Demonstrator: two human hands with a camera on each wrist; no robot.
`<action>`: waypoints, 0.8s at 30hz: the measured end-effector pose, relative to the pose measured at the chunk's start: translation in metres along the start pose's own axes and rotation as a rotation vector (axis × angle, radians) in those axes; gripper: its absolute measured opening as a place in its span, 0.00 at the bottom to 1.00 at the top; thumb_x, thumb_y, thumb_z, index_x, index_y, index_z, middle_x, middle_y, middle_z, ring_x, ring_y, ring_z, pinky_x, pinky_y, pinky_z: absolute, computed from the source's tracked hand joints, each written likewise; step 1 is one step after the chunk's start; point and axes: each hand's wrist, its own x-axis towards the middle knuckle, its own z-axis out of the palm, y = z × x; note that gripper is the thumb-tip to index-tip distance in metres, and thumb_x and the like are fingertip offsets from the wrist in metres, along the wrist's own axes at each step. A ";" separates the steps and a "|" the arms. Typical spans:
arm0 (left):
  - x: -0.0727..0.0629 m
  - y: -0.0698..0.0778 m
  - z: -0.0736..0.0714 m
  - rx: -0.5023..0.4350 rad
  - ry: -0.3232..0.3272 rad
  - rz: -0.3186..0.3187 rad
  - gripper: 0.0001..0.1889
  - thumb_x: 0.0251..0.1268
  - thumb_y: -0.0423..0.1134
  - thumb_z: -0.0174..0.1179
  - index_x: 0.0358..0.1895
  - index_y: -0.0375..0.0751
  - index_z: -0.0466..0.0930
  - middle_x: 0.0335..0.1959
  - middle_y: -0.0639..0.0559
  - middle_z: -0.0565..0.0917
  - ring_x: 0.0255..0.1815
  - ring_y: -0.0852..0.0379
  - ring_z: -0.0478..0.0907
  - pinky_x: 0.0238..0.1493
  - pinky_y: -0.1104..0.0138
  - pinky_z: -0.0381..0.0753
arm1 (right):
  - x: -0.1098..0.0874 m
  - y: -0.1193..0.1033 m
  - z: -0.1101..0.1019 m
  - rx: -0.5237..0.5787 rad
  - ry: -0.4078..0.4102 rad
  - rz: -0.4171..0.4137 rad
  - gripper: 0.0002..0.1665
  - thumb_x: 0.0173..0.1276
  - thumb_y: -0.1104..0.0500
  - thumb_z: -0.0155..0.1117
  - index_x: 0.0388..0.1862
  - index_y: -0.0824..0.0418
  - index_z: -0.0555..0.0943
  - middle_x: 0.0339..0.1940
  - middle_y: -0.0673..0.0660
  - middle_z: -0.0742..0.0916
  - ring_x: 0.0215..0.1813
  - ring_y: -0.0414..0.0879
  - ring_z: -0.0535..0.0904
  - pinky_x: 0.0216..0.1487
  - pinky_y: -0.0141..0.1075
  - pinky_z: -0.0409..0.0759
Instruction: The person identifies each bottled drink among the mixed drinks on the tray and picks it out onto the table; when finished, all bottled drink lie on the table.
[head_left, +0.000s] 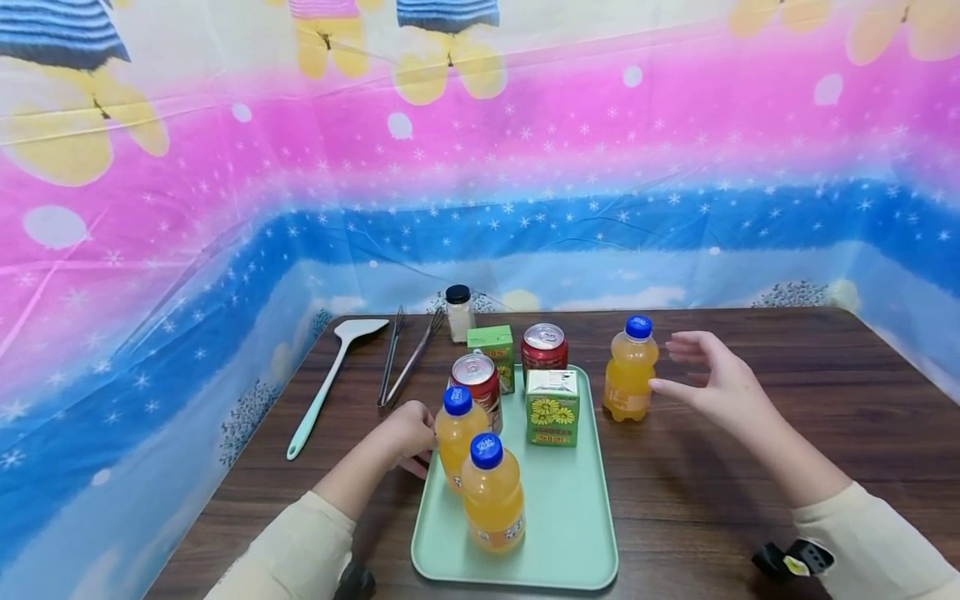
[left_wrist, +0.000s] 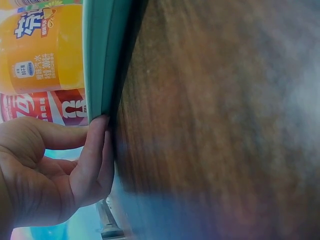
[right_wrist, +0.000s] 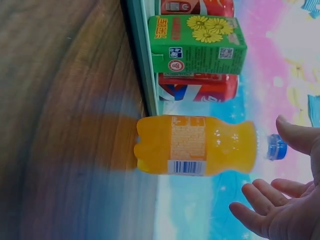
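Note:
A light green tray (head_left: 555,525) lies on the table, and my left hand (head_left: 408,433) pinches its left rim between thumb and fingers. Two orange soda bottles (head_left: 495,504) with blue caps stand upright near the tray's left side. Farther back on it are a red soda can (head_left: 476,383) and a green drink carton (head_left: 552,408). To the right of the tray a third orange soda bottle (head_left: 630,375) stands on the table. Beside that bottle my right hand (head_left: 716,379) holds its thumb and fingers spread; in the right wrist view they are around cap height, apart from it.
At the tray's far end stand another red can (head_left: 544,346) and a second green carton (head_left: 495,350). Behind them is a black-lidded jar (head_left: 460,315). Metal tongs (head_left: 408,362) and a pale green spatula (head_left: 333,379) lie at the left. A printed cloth (head_left: 525,217) surrounds the wooden table (head_left: 697,517).

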 end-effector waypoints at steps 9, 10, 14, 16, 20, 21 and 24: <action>0.000 -0.001 0.000 -0.002 0.002 0.007 0.04 0.57 0.23 0.55 0.34 0.30 0.71 0.31 0.40 0.75 0.29 0.47 0.77 0.21 0.59 0.84 | -0.036 -0.007 -0.009 0.000 -0.001 -0.072 0.38 0.56 0.52 0.72 0.62 0.63 0.67 0.54 0.62 0.79 0.54 0.56 0.75 0.52 0.39 0.78; 0.000 -0.001 0.000 -0.004 0.001 0.006 0.04 0.57 0.23 0.55 0.34 0.30 0.71 0.31 0.40 0.75 0.29 0.47 0.77 0.21 0.59 0.84 | -0.039 -0.008 -0.009 0.003 -0.001 -0.078 0.37 0.56 0.53 0.72 0.61 0.62 0.67 0.54 0.61 0.79 0.54 0.54 0.76 0.51 0.33 0.78; 0.001 0.000 -0.001 -0.016 -0.008 0.010 0.03 0.58 0.23 0.55 0.33 0.30 0.71 0.32 0.40 0.75 0.28 0.48 0.77 0.22 0.58 0.84 | -0.048 -0.010 -0.007 0.001 -0.001 -0.094 0.36 0.55 0.54 0.73 0.60 0.61 0.69 0.53 0.57 0.80 0.53 0.42 0.76 0.48 0.19 0.73; 0.001 -0.001 -0.001 -0.023 -0.008 0.022 0.04 0.58 0.22 0.55 0.30 0.31 0.70 0.31 0.40 0.75 0.27 0.48 0.77 0.22 0.58 0.84 | -0.051 -0.012 -0.005 -0.001 -0.005 -0.103 0.36 0.55 0.54 0.73 0.60 0.60 0.69 0.53 0.55 0.81 0.52 0.37 0.76 0.48 0.19 0.73; 0.001 -0.003 0.000 -0.023 -0.007 0.044 0.06 0.57 0.22 0.54 0.27 0.32 0.69 0.30 0.40 0.75 0.25 0.49 0.78 0.21 0.58 0.84 | -0.056 -0.020 0.002 0.040 -0.034 -0.138 0.35 0.54 0.57 0.73 0.60 0.59 0.69 0.53 0.53 0.81 0.52 0.35 0.76 0.49 0.23 0.75; 0.000 -0.003 0.000 -0.024 -0.007 0.047 0.06 0.57 0.22 0.54 0.27 0.32 0.69 0.29 0.40 0.75 0.25 0.49 0.78 0.21 0.58 0.84 | -0.057 -0.023 0.004 0.054 -0.045 -0.141 0.35 0.54 0.57 0.73 0.60 0.58 0.69 0.53 0.52 0.81 0.52 0.36 0.76 0.49 0.24 0.76; -0.001 -0.002 0.001 -0.024 -0.008 0.038 0.04 0.57 0.22 0.54 0.29 0.31 0.70 0.29 0.40 0.75 0.26 0.49 0.78 0.22 0.58 0.84 | -0.060 -0.032 0.011 0.100 -0.080 -0.168 0.34 0.54 0.58 0.73 0.59 0.58 0.70 0.53 0.51 0.81 0.52 0.38 0.77 0.49 0.28 0.77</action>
